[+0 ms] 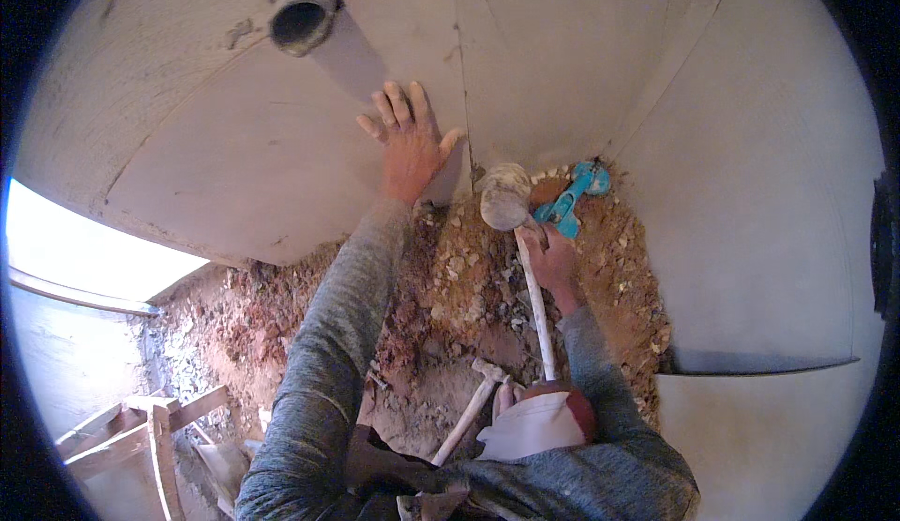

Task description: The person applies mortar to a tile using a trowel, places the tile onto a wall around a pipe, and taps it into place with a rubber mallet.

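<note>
Whitish round-headed mallet (506, 197) is held near the lower-right corner of the smooth beige slab (281, 146), right grip (553, 263) closed below its head, seemingly for control, left grip (410, 157) spread flat, apparently for steadying.

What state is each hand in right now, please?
Left hand: open, fingers spread against the pale tile.
Right hand: closed, holding the mallet close to its head.

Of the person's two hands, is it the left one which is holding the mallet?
No, the left hand is spread against the pale panel, while the right hand grips the mallet.
</note>
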The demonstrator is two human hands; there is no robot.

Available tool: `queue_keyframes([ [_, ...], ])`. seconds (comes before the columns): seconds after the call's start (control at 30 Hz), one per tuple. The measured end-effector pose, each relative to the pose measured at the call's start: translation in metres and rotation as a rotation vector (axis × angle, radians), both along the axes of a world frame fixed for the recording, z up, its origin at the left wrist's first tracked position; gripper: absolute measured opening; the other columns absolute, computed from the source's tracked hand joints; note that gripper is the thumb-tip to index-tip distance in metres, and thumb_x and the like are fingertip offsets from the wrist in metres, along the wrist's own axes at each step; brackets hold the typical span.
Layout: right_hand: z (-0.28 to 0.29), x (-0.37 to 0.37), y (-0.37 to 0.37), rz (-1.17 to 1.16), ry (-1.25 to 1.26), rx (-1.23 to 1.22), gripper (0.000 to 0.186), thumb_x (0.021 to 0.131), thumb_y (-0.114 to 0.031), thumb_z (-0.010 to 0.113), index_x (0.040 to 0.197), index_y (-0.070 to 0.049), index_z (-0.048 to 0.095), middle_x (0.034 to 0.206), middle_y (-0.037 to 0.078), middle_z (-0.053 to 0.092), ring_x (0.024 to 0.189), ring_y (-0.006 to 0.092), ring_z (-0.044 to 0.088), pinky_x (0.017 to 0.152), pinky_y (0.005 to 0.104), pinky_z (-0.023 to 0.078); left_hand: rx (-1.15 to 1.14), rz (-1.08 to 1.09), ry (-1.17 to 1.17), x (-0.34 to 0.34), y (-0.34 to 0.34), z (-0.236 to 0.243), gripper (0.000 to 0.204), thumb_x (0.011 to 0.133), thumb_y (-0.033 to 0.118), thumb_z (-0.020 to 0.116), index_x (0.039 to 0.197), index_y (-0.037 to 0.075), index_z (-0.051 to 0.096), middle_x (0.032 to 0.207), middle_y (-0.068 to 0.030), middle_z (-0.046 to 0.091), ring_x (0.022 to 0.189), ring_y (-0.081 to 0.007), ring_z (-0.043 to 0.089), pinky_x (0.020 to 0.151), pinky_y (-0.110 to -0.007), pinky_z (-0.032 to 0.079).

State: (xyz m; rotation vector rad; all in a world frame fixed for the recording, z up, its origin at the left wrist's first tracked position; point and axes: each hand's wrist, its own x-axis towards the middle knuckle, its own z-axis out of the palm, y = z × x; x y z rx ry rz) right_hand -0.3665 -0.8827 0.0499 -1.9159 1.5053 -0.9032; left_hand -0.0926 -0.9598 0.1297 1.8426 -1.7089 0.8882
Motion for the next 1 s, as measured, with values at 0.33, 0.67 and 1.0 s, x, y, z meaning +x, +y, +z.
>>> queue_keyframes([
  [0.33, -0.075, -0.053, 0.01, 0.001, 0.112, 0.201, 0.042, 0.089, -0.042, 0.06, 0.099, -0.001, 0.063, 0.078, 0.026, 0.065, 0.077, 0.0462, 0.063, 0.066, 0.0511, 0.049, -0.049, 0.112, 0.008, -0.02, -0.031, -0.019, 0.112, 0.076, 0.074, 0.056, 0.145, -0.007, 0.02, 0.154, -0.0314, -0.007, 0.141, -0.0503, -0.013, 0.101, -0.073, -0.013],
  [0.67, -0.045, -0.034, -0.012, 0.31, 0.22, 0.12, 0.043, 0.087, -0.046, 0.061, 0.097, -0.003, 0.063, 0.079, 0.022, 0.065, 0.073, 0.0441, 0.063, 0.065, 0.05, 0.051, -0.032, 0.107, 0.019, -0.015, -0.029, -0.023, 0.106, 0.078, 0.071, 0.057, 0.145, -0.004, 0.025, 0.152, -0.0328, 0.002, 0.14, -0.053, -0.005, 0.102, -0.074, -0.01],
  [1.0, 0.019, 0.002, -0.063, 0.377, 0.053, -0.273, 0.041, 0.082, -0.04, 0.067, 0.099, -0.004, 0.062, 0.074, 0.019, 0.064, 0.069, 0.0411, 0.064, 0.059, 0.0478, 0.05, -0.132, 0.057, -0.029, 0.017, -0.014, 0.057, 0.085, 0.09, 0.058, 0.05, 0.144, -0.005, 0.028, 0.153, -0.0248, 0.014, 0.144, -0.0422, 0.009, 0.11, -0.065, -0.004],
])
